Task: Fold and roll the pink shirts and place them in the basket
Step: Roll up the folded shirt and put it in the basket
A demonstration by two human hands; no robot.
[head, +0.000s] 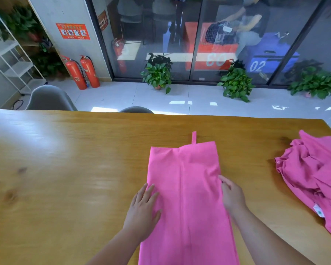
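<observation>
Your left hand (143, 207) presses flat, fingers (151, 190) straight, on the left edge of the folded pink shirt (185, 188); your right hand (232, 196), fingers straight, touches its right edge. Its long axis runs away from you across the counter (65, 169).

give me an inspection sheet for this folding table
surface: wooden table, glare on its left part
job's things: folded pink shirt lies flat as a long strip mid-table; crumpled pink shirts heaped at the right edge; basket not in view
clutter: nothing seen
grippers: left hand flat on the strip's left edge, fingers straight; right hand against its right edge
cables: black cable on the floor, far left
surroundings: grey chairs, two fire extinguishers, potted plants, glass wall
</observation>
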